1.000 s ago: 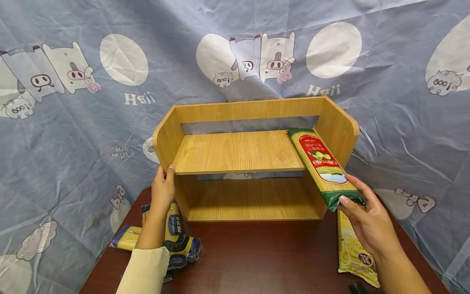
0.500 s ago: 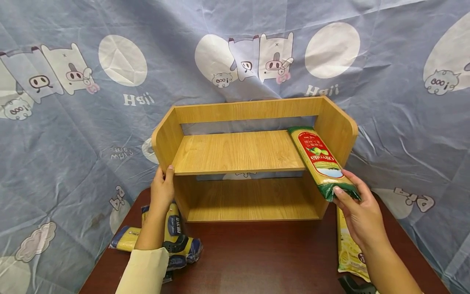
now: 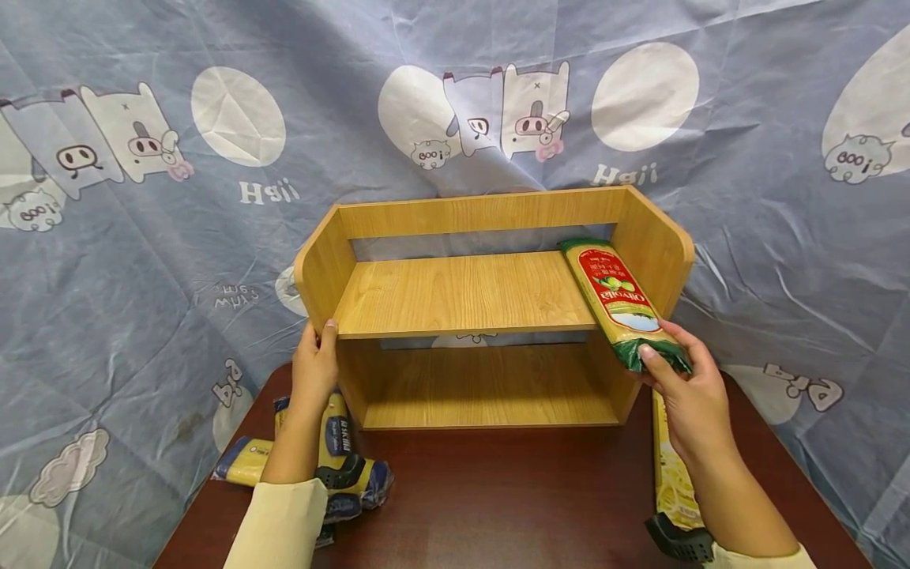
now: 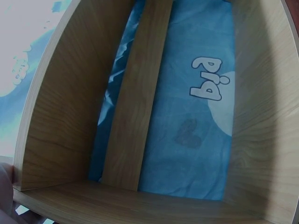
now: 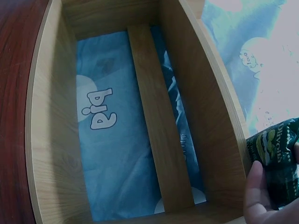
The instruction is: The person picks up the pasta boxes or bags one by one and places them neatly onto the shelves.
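Observation:
A two-tier wooden shelf (image 3: pixel 455 292) stands at the back of the table. My left hand (image 3: pixel 315 359) grips its left side by the upper board, thumb at the front edge. In the left wrist view only part of that hand (image 4: pixel 7 198) shows, at the shelf's corner. On the upper board's right side lies a pack of spaghetti (image 3: pixel 617 296) with green ends and a red label, its near end jutting past the front edge. My right hand (image 3: pixel 686 387) pinches that near end, thumb on top. The right wrist view shows the pack's green end (image 5: pixel 275 154) beside the thumb.
Several yellow and blue pasta packs (image 3: pixel 337 435) lie on the dark red table (image 3: pixel 490 506) under my left forearm. Another yellow pack (image 3: pixel 671 474) lies at the right, partly behind my right arm. A patterned cloth (image 3: pixel 455 47) hangs behind the shelf.
My right hand has pushed the spaghetti pack farther back onto the upper board, moving slightly left and away from me. The left hand has stayed at the shelf's side.

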`<state>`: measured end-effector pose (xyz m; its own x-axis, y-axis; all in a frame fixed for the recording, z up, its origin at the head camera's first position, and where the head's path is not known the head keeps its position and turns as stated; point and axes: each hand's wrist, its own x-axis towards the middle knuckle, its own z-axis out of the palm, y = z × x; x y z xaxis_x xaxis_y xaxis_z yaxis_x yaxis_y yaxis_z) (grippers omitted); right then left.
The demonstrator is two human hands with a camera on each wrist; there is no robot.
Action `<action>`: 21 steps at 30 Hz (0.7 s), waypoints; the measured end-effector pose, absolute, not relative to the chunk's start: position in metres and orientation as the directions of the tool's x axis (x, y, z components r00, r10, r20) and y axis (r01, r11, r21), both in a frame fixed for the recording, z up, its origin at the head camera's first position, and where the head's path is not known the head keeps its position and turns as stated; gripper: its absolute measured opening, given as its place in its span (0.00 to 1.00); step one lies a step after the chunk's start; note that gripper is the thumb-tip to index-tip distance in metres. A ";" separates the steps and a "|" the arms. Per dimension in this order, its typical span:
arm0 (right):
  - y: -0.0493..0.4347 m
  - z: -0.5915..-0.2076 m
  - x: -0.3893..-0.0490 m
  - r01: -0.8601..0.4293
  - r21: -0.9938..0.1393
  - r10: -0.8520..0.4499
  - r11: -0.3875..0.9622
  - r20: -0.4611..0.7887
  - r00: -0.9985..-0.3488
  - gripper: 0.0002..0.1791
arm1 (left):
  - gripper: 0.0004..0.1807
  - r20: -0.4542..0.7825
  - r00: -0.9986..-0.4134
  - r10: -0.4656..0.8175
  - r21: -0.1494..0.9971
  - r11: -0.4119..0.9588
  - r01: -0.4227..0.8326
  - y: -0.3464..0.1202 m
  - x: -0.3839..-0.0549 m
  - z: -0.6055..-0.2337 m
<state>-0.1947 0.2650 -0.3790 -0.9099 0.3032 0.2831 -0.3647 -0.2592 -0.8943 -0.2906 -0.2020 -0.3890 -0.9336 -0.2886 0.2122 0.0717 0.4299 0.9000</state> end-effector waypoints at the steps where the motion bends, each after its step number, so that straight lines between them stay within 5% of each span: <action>1: 0.264 -0.378 -0.196 -0.360 -0.899 0.313 -0.251 0.277 -0.909 0.31 | 0.32 0.209 -0.934 -0.289 0.901 0.427 0.070 -0.202 -0.290 -0.389; 21: 0.261 -0.376 -0.214 -0.371 -0.902 0.386 -0.220 0.268 -0.883 0.28 | 0.32 0.210 -0.933 -0.293 0.907 0.415 0.074 -0.203 -0.290 -0.389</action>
